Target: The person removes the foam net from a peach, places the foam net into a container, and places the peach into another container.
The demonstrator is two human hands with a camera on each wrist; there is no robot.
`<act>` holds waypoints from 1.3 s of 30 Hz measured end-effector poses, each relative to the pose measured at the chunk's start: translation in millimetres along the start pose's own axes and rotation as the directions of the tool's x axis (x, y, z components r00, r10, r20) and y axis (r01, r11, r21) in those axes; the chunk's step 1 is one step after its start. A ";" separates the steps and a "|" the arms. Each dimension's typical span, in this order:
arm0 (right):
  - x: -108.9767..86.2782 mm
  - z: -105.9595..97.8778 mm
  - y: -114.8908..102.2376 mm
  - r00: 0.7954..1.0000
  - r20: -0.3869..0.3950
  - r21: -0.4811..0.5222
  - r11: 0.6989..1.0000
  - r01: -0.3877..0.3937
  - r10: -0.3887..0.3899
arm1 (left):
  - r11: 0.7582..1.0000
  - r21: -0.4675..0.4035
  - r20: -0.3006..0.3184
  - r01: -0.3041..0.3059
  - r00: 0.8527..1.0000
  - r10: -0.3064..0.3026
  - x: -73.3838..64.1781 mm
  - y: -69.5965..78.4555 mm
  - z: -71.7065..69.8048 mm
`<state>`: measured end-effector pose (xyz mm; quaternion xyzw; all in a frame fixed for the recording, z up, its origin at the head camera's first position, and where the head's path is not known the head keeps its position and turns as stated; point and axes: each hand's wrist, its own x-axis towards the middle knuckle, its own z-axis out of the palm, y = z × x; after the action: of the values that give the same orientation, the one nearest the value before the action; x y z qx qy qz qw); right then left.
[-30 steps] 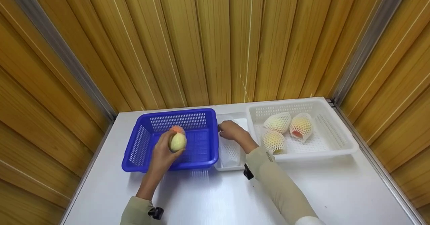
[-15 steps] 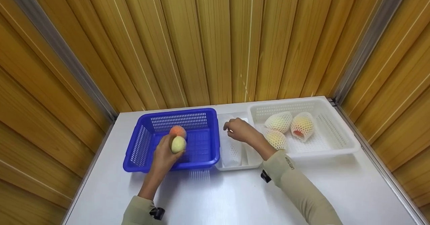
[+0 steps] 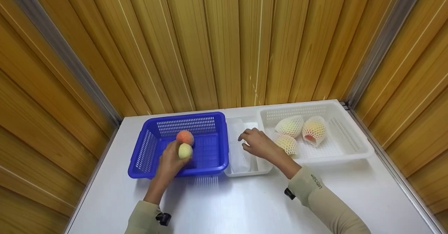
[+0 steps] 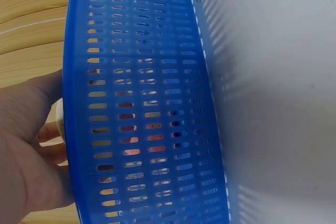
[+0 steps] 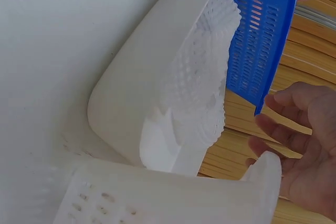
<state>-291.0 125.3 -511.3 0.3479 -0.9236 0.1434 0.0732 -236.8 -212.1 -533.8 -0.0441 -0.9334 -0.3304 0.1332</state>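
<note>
In the head view, my left hand (image 3: 169,161) grips a pale yellow peach (image 3: 185,151) inside the blue basket (image 3: 206,172). An orange-red peach (image 3: 184,137) lies on the basket floor just beyond it. The left wrist view shows the blue basket wall (image 4: 142,93) hiding most of what I hold. My right hand (image 3: 260,144) hovers over the small white tray (image 3: 249,173), its fingers loosely bent around nothing. White foam net sleeves (image 5: 194,77) fill that tray, as the right wrist view shows.
To the right stands a larger white basket (image 3: 332,160). It holds several fruits in foam nets (image 3: 314,129). Both baskets flank the small tray closely. Wood-patterned panels (image 3: 224,45) rise behind the white table (image 3: 224,206).
My right hand has drawn back to the right from beside the blue basket's edge, and its fingers have loosened. The left hand has lowered the pale peach slightly, uncovering more of the orange one.
</note>
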 end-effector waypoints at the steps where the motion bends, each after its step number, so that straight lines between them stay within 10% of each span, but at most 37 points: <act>1: -1.9 1.1 -1.3 1.000 -0.001 0.006 1.000 -0.001 0.001 | 1.000 0.000 0.006 0.001 1.000 -0.001 -0.1 -0.4 0.7; 16: -18.7 13.6 -1.9 0.999 -0.043 0.086 0.996 -0.012 0.016 | 0.998 0.045 0.123 0.033 0.992 -0.039 8.0 0.8 2.8; 32: -27.0 21.9 -14.9 0.994 -0.092 0.087 0.995 -0.046 0.054 | 0.978 0.184 0.366 0.097 0.917 -0.159 35.8 0.3 -3.3; 39: -32.3 29.8 -22.0 0.995 -0.054 0.094 0.992 -0.083 0.088 | 0.982 0.177 0.359 0.059 0.925 -0.120 29.0 -5.6 2.5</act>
<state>-253.3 120.3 -542.5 0.3068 -0.9276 0.1986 0.0776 -266.1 -215.1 -531.1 -0.0515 -0.9667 -0.2443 -0.0564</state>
